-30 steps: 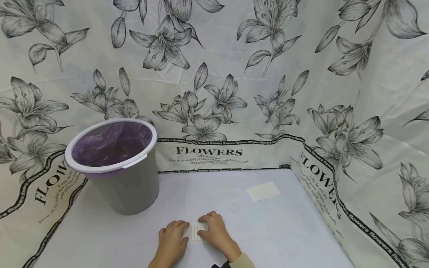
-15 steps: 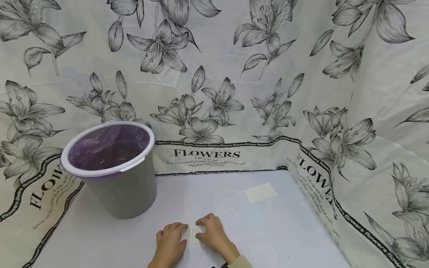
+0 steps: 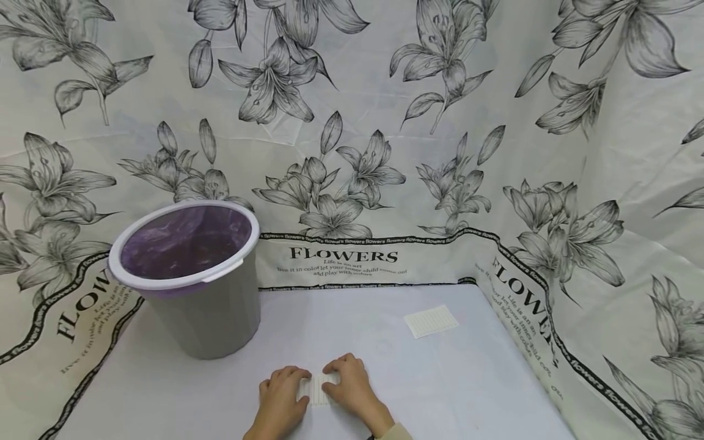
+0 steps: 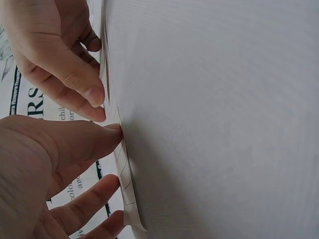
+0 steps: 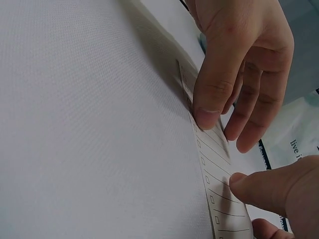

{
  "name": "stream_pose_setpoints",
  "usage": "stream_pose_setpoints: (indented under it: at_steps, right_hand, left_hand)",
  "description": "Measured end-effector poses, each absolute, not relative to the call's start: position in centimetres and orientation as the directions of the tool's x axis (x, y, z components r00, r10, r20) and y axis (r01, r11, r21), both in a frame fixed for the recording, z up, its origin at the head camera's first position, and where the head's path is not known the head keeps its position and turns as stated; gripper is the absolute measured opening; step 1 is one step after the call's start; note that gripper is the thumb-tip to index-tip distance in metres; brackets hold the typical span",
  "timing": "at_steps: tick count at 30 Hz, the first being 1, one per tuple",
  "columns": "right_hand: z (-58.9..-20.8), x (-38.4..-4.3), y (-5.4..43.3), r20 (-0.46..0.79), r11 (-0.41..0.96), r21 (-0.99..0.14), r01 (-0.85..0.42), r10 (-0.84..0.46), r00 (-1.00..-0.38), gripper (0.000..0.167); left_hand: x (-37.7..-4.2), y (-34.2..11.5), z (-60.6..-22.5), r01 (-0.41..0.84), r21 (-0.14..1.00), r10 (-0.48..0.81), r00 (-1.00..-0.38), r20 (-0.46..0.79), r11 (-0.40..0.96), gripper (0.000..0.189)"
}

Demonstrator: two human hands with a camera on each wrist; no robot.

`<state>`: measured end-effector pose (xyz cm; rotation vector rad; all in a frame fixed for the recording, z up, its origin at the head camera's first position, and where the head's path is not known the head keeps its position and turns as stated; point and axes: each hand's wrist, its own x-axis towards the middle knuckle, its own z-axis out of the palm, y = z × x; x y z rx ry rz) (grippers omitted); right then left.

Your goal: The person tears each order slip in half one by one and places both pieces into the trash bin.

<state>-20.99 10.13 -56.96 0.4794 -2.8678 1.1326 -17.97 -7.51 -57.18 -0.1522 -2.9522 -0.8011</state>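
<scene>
Left hand [image 3: 282, 400] and right hand [image 3: 354, 388] are both on one small white rectangular paper sheet with thin dark ruled lines [image 3: 319, 391], low in the head view. Counter [image 3: 429, 391] has a smooth white covering. Behind it and on both sides hangs off-white cloth with grey-black lily print [image 3: 352, 189]; a cream strip near the bottom, edged with black bands, reads "FLOWERS" [image 3: 343, 254]. Grey round plastic bin [image 3: 206, 324] stands at the left of the counter, with a pale lavender rim [image 3: 247, 260] and a purple plastic liner [image 3: 187, 241] inside. Second white rectangular paper sheet [image 3: 431, 321] lies flat toward the back right, angled, well apart from the hands. Ruled sheet sits on the near part of the counter between the two hands, right of the bin and in front of it; wrist views show it slightly bowed, with an edge curling and small printed boxes along one long side. Left hand: fingers bent, partly spread, thumb on the printed face, fingertips at the opposite edge; pinches the left end. Right hand mirrors it on the right end, thumb and fingers partly apart with the sheet gripped between. Beige sleeve [image 3: 396, 432] shows at the right wrist.
</scene>
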Motion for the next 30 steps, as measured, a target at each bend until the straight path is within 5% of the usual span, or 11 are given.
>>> stream_pose_setpoints:
  at_steps: [14, 30]
  right_hand:
    - [-56.7, -20.5, 9.5, 0.133, 0.681, -0.702, -0.210, -0.164, -0.977, 0.016]
    - [-56.9, -20.9, 10.5, 0.137, 0.570, -0.773, -0.280, -0.281, -0.950, 0.004]
  left_hand:
    - [-17.8, -7.6, -57.4, 0.098, 0.547, 0.068, -0.995, 0.076, 0.831, 0.046]
    - [-18.2, -8.5, -57.8, 0.126, 0.599, 0.086, -0.992, 0.095, 0.790, 0.045]
